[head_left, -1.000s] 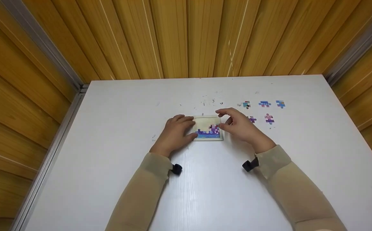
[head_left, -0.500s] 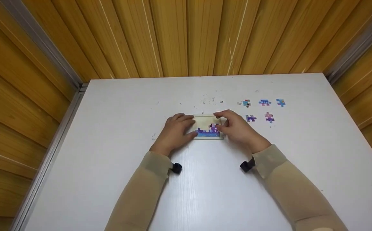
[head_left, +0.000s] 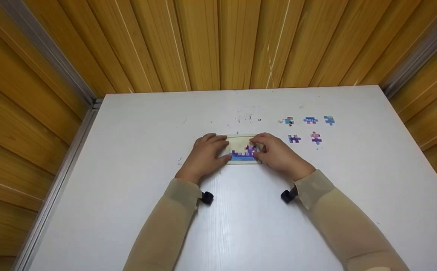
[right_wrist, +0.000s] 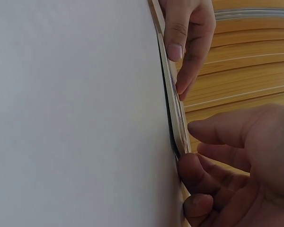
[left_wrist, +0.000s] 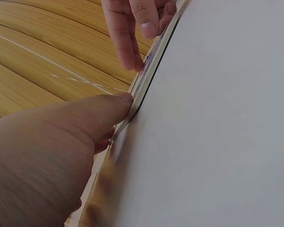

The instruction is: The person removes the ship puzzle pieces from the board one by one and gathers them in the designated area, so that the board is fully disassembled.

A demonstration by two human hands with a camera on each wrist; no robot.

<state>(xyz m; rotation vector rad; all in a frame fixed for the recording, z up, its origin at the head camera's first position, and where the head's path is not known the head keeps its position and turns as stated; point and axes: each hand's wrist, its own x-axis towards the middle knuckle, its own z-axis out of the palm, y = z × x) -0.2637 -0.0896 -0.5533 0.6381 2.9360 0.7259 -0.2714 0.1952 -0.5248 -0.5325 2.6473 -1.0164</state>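
Observation:
A small pale jigsaw frame (head_left: 237,143) lies on the white table in front of me. Joined puzzle pieces (head_left: 243,155) in blue and purple fill its front part, with pink ones at the right; bare backing shows behind them. My left hand (head_left: 205,154) rests on its left side, thumb on the front corner and fingers spread toward the back. At the right side, my right hand (head_left: 280,156) touches it with thumb and fingertips apart, and no loose piece shows between them. Both wrist views see the frame (left_wrist: 156,68) edge-on, so its face is mostly hidden.
Several loose puzzle pieces (head_left: 294,138) lie in two rows to the right of the frame, beyond my right hand. Dark specks dot the white table (head_left: 147,124) behind the frame. Wood-patterned panels (head_left: 203,45) stand along the table's back and sides.
My right hand has moved a little left and toward me, its fingertips lowering onto the frame's right side. The left hand has stayed in place. A loose piece beside my right hand is now more fully uncovered.

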